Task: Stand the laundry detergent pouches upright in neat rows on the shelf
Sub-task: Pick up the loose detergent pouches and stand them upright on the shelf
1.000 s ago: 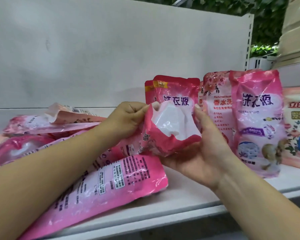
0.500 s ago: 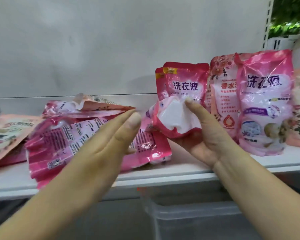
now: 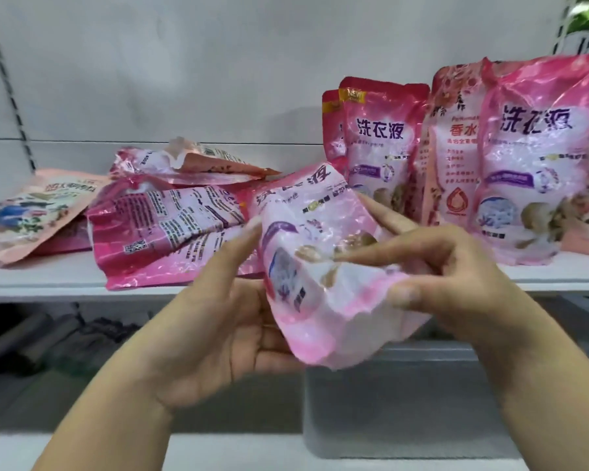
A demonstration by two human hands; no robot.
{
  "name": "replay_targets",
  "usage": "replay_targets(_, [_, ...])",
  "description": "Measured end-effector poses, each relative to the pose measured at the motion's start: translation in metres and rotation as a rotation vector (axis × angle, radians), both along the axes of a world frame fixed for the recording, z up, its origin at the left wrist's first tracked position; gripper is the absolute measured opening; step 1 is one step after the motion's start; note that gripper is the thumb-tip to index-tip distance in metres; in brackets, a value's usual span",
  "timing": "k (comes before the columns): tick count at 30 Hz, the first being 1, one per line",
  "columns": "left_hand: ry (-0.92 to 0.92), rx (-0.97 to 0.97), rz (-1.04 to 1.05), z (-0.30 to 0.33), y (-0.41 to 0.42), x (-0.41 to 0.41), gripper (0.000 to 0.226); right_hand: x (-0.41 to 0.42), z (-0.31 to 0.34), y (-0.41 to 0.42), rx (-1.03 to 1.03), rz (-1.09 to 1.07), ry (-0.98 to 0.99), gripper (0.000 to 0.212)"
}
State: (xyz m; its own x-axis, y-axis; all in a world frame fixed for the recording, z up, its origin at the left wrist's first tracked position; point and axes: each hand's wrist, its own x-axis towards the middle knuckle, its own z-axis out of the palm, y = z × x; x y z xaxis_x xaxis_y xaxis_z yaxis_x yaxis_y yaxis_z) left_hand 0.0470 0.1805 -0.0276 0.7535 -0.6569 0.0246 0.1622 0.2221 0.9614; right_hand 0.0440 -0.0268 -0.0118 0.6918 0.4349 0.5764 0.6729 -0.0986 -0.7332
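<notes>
Head view: the left hand (image 3: 232, 338) cups the pink pouch (image 3: 323, 266) from beneath while the right hand (image 3: 456, 283) pinches its lower edge, probably to flatten the base so it will stand. It hangs just before the shelf (image 3: 65, 283) lip. Open room lies between the toppled pouches (image 3: 170, 232) and the upright row (image 3: 385, 144).

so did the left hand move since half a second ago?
Yes. The left hand has come in rightwards, away from the lying pouches, and now holds the pink pouch from below, together with the right hand.
</notes>
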Motion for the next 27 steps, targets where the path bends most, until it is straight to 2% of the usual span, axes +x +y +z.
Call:
replay_targets(2, [0.081, -0.053, -0.025, -0.012, -0.003, -0.007, 0.064, -0.013, -0.016, 0.003, -0.181, -0.057, -0.081, 0.054])
replay_targets(5, [0.142, -0.07, 0.2, -0.033, -0.017, -0.015, 0.049, -0.026, -0.04, 0.008, -0.214, -0.111, -0.079, 0.096])
replay_targets(7, [0.124, -0.115, 0.328, -0.043, -0.025, -0.019, 0.05, -0.031, -0.056, 0.012, -0.116, -0.082, -0.042, 0.113])
replay_targets(9, [0.066, -0.134, 0.425, -0.049, -0.027, -0.021, 0.047, -0.038, -0.068, 0.017, 0.019, -0.06, 0.034, 0.115])
replay_targets(13, [-0.042, -0.12, 0.53, -0.054, -0.032, -0.026, 0.041, -0.044, -0.074, 0.019, 0.523, 0.011, 0.33, 0.118])
replay_targets(15, [-0.149, -0.087, 0.553, -0.054, -0.034, -0.029, 0.034, -0.042, -0.074, 0.016, 0.667, 0.0, 0.482, 0.113])
replay_targets(16, [-0.227, -0.045, 0.567, -0.052, -0.035, -0.03, 0.032, -0.043, -0.073, 0.016, 0.661, -0.019, 0.511, 0.101])
replay_targets(18, [-0.41, 0.038, 0.567, -0.043, -0.039, -0.032, 0.033, -0.044, -0.066, 0.015, 0.617, -0.076, 0.489, 0.059])
replay_targets(20, [-0.565, 0.048, 0.502, -0.025, -0.048, -0.032, 0.03, -0.044, -0.052, 0.011, 0.624, -0.152, 0.412, 0.034])
replay_targets(23, [-0.738, 0.011, 0.42, 0.009, -0.065, -0.018, 0.027, -0.035, -0.015, -0.004, 0.595, -0.203, 0.269, 0.023])
replay_targets(25, [-0.815, -0.013, 0.451, 0.028, -0.076, 0.006, 0.028, -0.02, 0.01, -0.013, 0.597, -0.239, 0.199, 0.018])
replay_targets(27, [-0.852, -0.029, 0.511, 0.045, -0.092, 0.029, 0.038, -0.001, 0.03, -0.02, 0.63, -0.306, 0.135, 0.017])
